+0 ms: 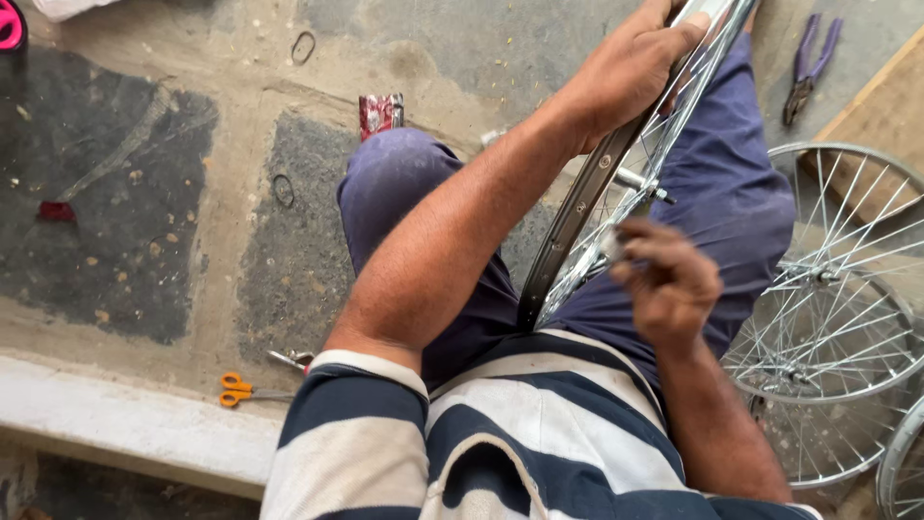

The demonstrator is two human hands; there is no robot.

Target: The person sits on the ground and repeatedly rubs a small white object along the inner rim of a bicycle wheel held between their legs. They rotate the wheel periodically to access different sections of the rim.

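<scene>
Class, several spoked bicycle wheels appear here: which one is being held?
The wheel standing across the person's lap: the left hand grips its rim. The other wheels lie untouched on the ground at the right.

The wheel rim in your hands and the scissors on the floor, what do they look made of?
Wheel rim: looks like metal, dark inner face with bright spoke heads, thin shiny wire spokes; left hand grips it, right hand is at the spokes. Scissors: orange handles, likely glossy plastic; blades grey, probably steel.

The wheel rim (pixel 587 207) runs off the top edge; the right hand (pixel 666 281) is motion-blurred, its small pinched part unreadable; a pink object (pixel 10 24) is cropped at the corner.
</scene>
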